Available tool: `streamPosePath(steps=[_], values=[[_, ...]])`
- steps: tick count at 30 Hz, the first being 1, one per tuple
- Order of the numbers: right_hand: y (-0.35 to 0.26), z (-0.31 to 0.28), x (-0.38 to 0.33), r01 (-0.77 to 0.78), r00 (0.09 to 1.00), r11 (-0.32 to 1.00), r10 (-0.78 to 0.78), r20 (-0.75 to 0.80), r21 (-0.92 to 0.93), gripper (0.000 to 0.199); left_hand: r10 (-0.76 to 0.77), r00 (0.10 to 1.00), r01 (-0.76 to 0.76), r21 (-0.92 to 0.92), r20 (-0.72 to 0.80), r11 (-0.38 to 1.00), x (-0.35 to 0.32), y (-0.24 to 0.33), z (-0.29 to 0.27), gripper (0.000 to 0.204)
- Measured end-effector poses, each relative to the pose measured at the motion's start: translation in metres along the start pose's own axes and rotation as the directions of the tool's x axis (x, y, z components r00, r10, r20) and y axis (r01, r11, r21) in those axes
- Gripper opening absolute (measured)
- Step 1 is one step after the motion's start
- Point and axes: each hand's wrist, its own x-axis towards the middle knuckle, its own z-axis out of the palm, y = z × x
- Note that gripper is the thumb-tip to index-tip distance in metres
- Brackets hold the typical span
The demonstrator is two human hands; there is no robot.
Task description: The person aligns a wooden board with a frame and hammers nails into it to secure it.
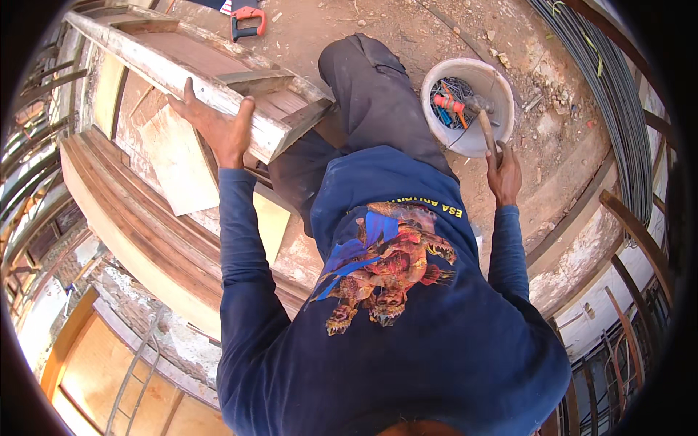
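Observation:
My right hand (pixel 504 174) is closed around the wooden handle of a hammer (pixel 488 132). The hammer's dark head lies over the rim side of a pale round bucket (pixel 432 73). Inside the bucket are many nails (pixel 454 89) and a tool with an orange-red handle (pixel 448 104). My left hand (pixel 215 125) has its fingers spread, resting against the near side of a wooden panel frame (pixel 270 131). The frame leans at a slant beside my bent leg, its end corner close to my knee; what supports its far end is not clear.
A saw with an orange-red handle (pixel 248 22) lies beyond the frame. Long curved timber boards (pixel 145 218) and a plywood piece (pixel 174 160) are at left. Bundled steel rods (pixel 611 94) run along the right. Debris (pixel 560 109) litters the dirt floor.

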Motion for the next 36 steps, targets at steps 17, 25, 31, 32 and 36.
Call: streamPosePath(steps=[17, 25, 31, 32, 36], values=[[-0.238, 0.034, 0.051, 0.665, 0.544, 0.519, -0.829, 0.128, 0.537, 0.037, -0.074, 0.987, 0.077, -0.015, 0.141, 0.997, -0.019, -0.007, -0.027, 0.08], [-0.315, 0.099, -0.005, 0.746, 0.234, 0.376, -0.921, 0.311, 0.549, 0.082, -0.013, 0.992, 0.002, 0.089, 0.129, 0.996, -0.015, -0.013, -0.023, 0.078], [-0.32, 0.079, -0.022, 0.768, 0.3, 0.212, -0.953, -0.047, 0.605, 0.087, 0.056, 0.995, -0.065, 0.112, 0.081, 0.992, -0.006, -0.006, -0.009, 0.068], [-0.321, 0.076, -0.024, 0.761, 0.331, 0.199, -0.938, -0.106, 0.617, 0.089, 0.044, 0.997, -0.052, 0.12, 0.069, 0.991, -0.006, -0.003, -0.005, 0.067], [-0.326, 0.064, -0.019, 0.739, 0.427, 0.317, -0.903, -0.049, 0.595, 0.089, 0.028, 0.998, -0.037, 0.17, 0.053, 0.985, 0.009, 0.02, 0.004, 0.064]])
